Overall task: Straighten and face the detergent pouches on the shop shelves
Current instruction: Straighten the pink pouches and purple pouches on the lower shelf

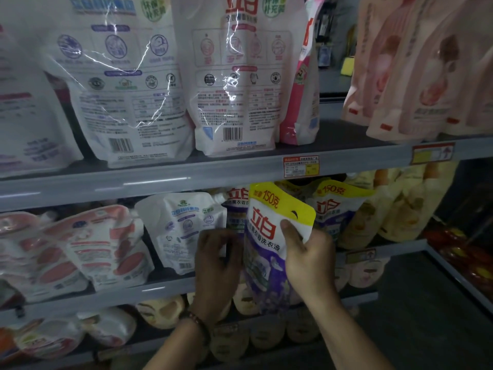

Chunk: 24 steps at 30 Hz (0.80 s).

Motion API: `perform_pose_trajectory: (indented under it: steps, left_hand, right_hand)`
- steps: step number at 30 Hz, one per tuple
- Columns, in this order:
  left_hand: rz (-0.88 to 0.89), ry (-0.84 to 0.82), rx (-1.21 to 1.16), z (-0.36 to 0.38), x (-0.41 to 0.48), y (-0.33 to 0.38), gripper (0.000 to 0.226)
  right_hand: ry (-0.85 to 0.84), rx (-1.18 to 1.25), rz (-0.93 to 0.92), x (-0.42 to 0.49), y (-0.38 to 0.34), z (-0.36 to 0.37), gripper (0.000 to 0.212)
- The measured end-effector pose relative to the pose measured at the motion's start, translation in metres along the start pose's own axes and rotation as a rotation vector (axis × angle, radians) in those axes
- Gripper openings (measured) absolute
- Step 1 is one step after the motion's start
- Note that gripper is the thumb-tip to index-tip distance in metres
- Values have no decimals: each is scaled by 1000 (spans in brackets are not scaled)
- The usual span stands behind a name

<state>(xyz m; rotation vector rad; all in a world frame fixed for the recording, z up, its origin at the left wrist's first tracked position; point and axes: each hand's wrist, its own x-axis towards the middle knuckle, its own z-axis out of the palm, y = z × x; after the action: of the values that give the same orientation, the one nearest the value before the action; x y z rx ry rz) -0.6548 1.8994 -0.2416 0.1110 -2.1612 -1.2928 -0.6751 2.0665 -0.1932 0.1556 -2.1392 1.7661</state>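
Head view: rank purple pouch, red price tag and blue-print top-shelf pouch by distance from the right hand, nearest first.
1. purple pouch: held in the right hand.
2. red price tag: on the shelf edge just above.
3. blue-print pouch: top shelf, far upper left.

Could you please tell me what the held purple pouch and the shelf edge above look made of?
Purple pouch: likely flexible glossy plastic film; it bends in the right hand. Shelf edge: probably painted grey metal, with straight highlights.
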Motion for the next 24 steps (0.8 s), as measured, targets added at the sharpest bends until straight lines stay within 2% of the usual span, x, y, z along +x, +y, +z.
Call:
perform_pose_trajectory:
  steps: [2, 5, 7, 11, 14, 17, 20, 24]
  left_hand:
    - [-190, -150, -121, 0, 17, -17, 23]
    - [-187, -373, -234, -5, 36, -35, 31]
    - [-212, -436, -271, -6, 44, -34, 27]
    - [-386, -479, -446, -3, 51, -27, 25]
    - [-366, -463, -405, -6, 55, -36, 19]
    - [-376, -361, -322, -11, 58, -38, 11]
    - [-350, -309, -260, -12, 56, -39, 13]
    - [-325, -289, -175, -12, 56, -42, 15]
  right_hand:
    - [-79, 41, -17, 7, 0, -7, 12]
    - [-193, 31, -65, 15, -3, -16, 15]
    - [-236, 4, -70, 23, -3, -18, 14]
    - [-299, -4, -69, 36, -7, -22, 15]
    - [-316, -36, -73, 47, -7, -27, 14]
    - [-330, -90, -74, 59, -3, -31, 15]
    - [-343, -169, -95, 67, 0, -34, 22]
    - [-304, -283, -120, 77, 9, -34, 14]
